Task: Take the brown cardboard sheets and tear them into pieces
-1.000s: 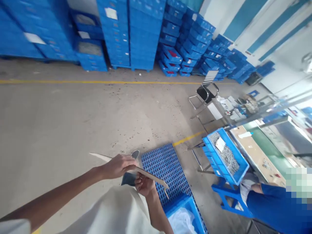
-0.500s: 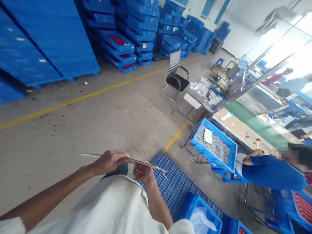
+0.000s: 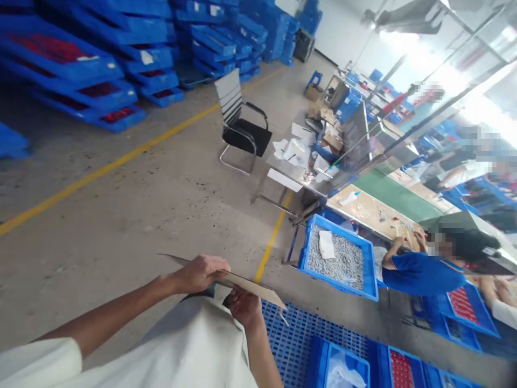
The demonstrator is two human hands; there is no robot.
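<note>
My left hand (image 3: 201, 273): fingers closed over the top of the cardboard sheet (image 3: 242, 284).
My right hand (image 3: 242, 306): fingers closed on it from underneath.
Cardboard sheet: held flat at my waist, above the floor grid (image 3: 299, 328).
Risk: the loose corner could, I judge, sag or slip from so shallow a pinch.

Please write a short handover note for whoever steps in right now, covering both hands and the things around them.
Left hand: grips the flat cardboard sheet from above, near its middle.
Right hand: holds the same sheet from underneath, thumb side up.
The sheet is held level at waist height, over the edge of the blue plastic pallet.
Nearby: a blue bin of small grey parts with a paper slip on top, a seated person in a blue shirt at the workbench, and a lined blue bin on the pallet.
Done: sheet is in hand. Left: it has not been set down anywhere.
</note>
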